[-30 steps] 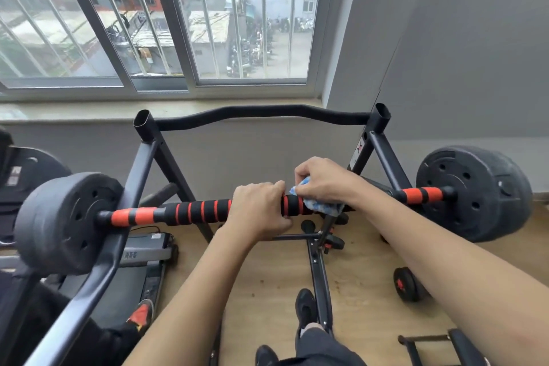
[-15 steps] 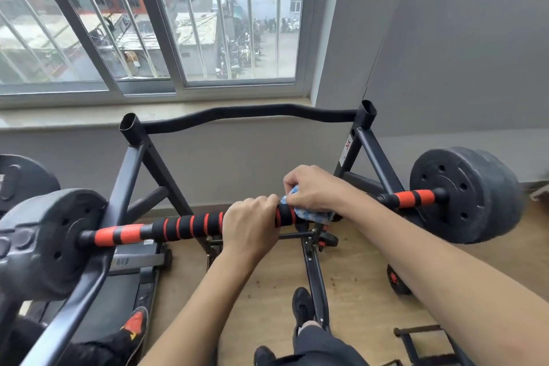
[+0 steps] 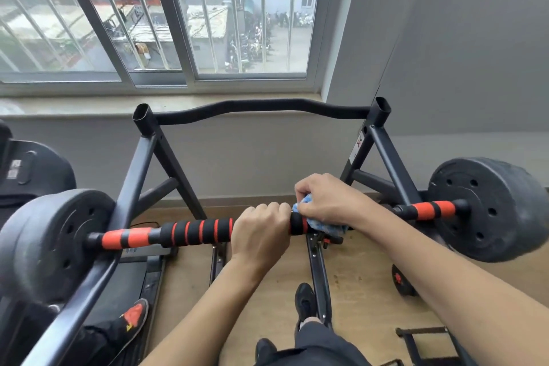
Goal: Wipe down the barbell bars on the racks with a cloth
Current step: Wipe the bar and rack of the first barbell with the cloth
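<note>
Left hand (image 3: 261, 235) still grips barbell (image 3: 193, 230) | right hand (image 3: 326, 202) grips cloth (image 3: 323, 227) | wood floor (image 3: 356, 282)

Under right grip (image 3: 326, 199): blue cloth (image 3: 322, 225) mostly hidden, only edges show. Under left grip (image 3: 261, 232): stretch of barbell bar (image 3: 193, 230) covered. 8 o'clock: left weight plate (image 3: 44, 241) cut by edge. 3 o'clock: rack sticker (image 3: 358, 146) print unreadable.

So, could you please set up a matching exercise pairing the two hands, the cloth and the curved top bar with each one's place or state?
1 left hand
2 right hand
3 cloth
4 curved top bar

A blue, bunched on the barbell
B spans the top of the rack
C grips bare foam on the barbell
D holds the cloth against the barbell

Pairs: 1-C, 2-D, 3-A, 4-B
</note>
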Tool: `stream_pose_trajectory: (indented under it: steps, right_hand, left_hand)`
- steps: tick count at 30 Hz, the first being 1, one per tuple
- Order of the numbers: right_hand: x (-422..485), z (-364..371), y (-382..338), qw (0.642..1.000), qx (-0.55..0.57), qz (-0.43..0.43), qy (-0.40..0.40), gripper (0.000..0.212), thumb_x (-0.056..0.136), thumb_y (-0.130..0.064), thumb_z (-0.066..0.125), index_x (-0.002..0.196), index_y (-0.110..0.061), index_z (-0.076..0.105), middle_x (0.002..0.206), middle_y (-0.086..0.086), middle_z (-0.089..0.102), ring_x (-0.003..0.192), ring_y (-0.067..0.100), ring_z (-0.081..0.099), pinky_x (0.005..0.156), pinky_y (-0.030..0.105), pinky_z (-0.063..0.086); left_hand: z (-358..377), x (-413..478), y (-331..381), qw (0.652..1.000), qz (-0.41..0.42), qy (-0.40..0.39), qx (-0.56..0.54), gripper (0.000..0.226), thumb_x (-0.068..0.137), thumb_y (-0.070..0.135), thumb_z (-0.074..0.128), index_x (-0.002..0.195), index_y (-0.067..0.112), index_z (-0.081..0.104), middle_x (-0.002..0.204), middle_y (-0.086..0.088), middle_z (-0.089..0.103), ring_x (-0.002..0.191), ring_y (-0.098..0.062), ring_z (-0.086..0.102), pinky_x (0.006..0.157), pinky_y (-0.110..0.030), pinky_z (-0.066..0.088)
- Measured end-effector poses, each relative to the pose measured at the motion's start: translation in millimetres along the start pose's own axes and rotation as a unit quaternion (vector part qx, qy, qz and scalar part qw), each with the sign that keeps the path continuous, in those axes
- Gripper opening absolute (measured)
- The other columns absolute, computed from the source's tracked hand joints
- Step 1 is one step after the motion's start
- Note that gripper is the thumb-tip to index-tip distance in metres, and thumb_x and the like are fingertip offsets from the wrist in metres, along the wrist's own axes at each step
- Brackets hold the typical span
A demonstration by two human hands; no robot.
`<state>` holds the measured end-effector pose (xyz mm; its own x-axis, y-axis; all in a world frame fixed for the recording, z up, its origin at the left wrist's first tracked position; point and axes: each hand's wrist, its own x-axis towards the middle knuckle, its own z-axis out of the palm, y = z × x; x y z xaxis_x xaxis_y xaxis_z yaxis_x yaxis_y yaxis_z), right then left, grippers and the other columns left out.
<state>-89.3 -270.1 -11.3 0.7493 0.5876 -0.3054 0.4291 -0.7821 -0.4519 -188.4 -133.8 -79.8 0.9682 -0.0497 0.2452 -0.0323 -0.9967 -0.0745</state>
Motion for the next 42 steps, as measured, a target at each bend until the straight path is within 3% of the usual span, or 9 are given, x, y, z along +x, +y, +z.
stream_pose_trajectory:
  steps: [6, 10, 15, 23, 29, 32, 34, 37, 42]
  right_hand:
    - [-11.5, 2.1, 2.5, 1.000, 0.020, -0.005, -0.008, 0.017, 0.083, -0.030, 0.062, 0.069, -0.022, 0.059, 0.075, -0.003, 0.066, 0.074, 0.017, 0.062, 0.061, 0.037, 0.051]
    - [-27.7, 9.5, 0.4, 0.999, 0.005, -0.031, 0.005, 0.019, 0.083, -0.029, 0.060, 0.068, -0.019, 0.054, 0.069, -0.001, 0.063, 0.067, 0.016, 0.058, 0.060, 0.039, 0.050]
    - [-36.1, 12.1, 0.5, 0.999, 0.021, -0.028, 0.003, 0.021, 0.084, -0.029, 0.061, 0.065, -0.024, 0.053, 0.067, -0.003, 0.060, 0.062, 0.012, 0.055, 0.056, 0.034, 0.048]
    - [-50.6, 30.2, 6.0, 0.996, 0.003, -0.057, 0.064, 0.020, 0.089, -0.034, 0.059, 0.073, -0.026, 0.049, 0.065, -0.008, 0.056, 0.067, 0.011, 0.053, 0.058, 0.032, 0.041]
    - [-25.4, 21.9, 10.0, 0.999, 0.001, -0.045, 0.031, 0.018, 0.087, -0.030, 0.059, 0.071, -0.026, 0.054, 0.074, -0.006, 0.061, 0.075, 0.019, 0.059, 0.063, 0.038, 0.051]
    - [-10.5, 6.8, 25.8, 0.984, -0.151, -0.034, 0.093, 0.016, 0.093, -0.028, 0.058, 0.078, -0.023, 0.054, 0.085, 0.001, 0.063, 0.084, 0.030, 0.064, 0.063, 0.035, 0.042]
    - [-7.4, -5.8, 38.7, 0.969, -0.186, -0.042, 0.154, 0.015, 0.095, -0.031, 0.058, 0.083, -0.023, 0.058, 0.087, 0.003, 0.064, 0.085, 0.032, 0.065, 0.064, 0.034, 0.039]
    - [-11.9, -8.9, 47.9, 0.982, -0.116, -0.080, 0.124, 0.015, 0.091, -0.042, 0.062, 0.080, -0.031, 0.061, 0.085, -0.005, 0.064, 0.082, 0.024, 0.063, 0.066, 0.033, 0.043]
    - [-37.0, 6.6, 44.4, 0.987, -0.054, -0.141, 0.058, 0.018, 0.092, -0.043, 0.062, 0.090, -0.032, 0.076, 0.089, -0.010, 0.070, 0.086, 0.017, 0.065, 0.072, 0.034, 0.055]
  left_hand:
    - [-18.9, 0.0, -3.9, 0.990, -0.038, -0.105, -0.083, 0.032, 0.077, 0.047, 0.068, 0.084, 0.026, 0.046, 0.079, 0.006, 0.060, 0.071, -0.022, 0.060, 0.061, -0.032, 0.035]
    - [-30.1, 7.1, -1.4, 0.974, -0.040, -0.202, -0.089, 0.027, 0.086, 0.051, 0.061, 0.090, 0.024, 0.056, 0.082, 0.004, 0.060, 0.072, -0.024, 0.058, 0.065, -0.033, 0.041]
    - [-7.8, -21.1, 6.6, 0.997, -0.013, -0.061, -0.037, 0.027, 0.072, 0.025, 0.079, 0.067, 0.023, 0.052, 0.059, 0.001, 0.058, 0.049, -0.024, 0.056, 0.049, -0.031, 0.033]
    - [19.7, -31.4, 14.6, 0.979, -0.026, 0.203, 0.009, 0.027, 0.091, 0.007, 0.043, 0.066, 0.019, 0.043, 0.058, -0.002, 0.044, 0.050, -0.022, 0.040, 0.056, -0.034, 0.023]
    - [23.7, -27.0, 15.7, 0.980, -0.049, 0.191, 0.019, 0.025, 0.079, 0.008, 0.056, 0.064, 0.021, 0.040, 0.056, 0.000, 0.042, 0.050, -0.023, 0.040, 0.055, -0.035, 0.022]
    - [13.3, -27.6, 16.7, 0.993, -0.043, 0.108, -0.023, 0.025, 0.068, 0.014, 0.067, 0.066, 0.021, 0.042, 0.058, 0.003, 0.046, 0.052, -0.024, 0.045, 0.055, -0.032, 0.022]
    - [0.5, -28.5, 17.7, 0.994, -0.050, 0.055, -0.076, 0.024, 0.068, 0.023, 0.072, 0.076, 0.021, 0.050, 0.076, 0.005, 0.055, 0.058, -0.022, 0.052, 0.052, -0.031, 0.031]
    - [-12.4, -26.2, 16.1, 0.989, -0.045, 0.034, -0.136, 0.027, 0.078, 0.025, 0.070, 0.103, 0.019, 0.060, 0.121, 0.002, 0.053, 0.078, -0.018, 0.056, 0.057, -0.035, 0.046]
    - [1.1, -34.3, 50.5, 0.995, -0.062, 0.062, -0.054, 0.019, 0.080, 0.016, 0.067, 0.098, 0.016, 0.060, 0.090, 0.000, 0.058, 0.082, -0.028, 0.055, 0.074, -0.040, 0.044]
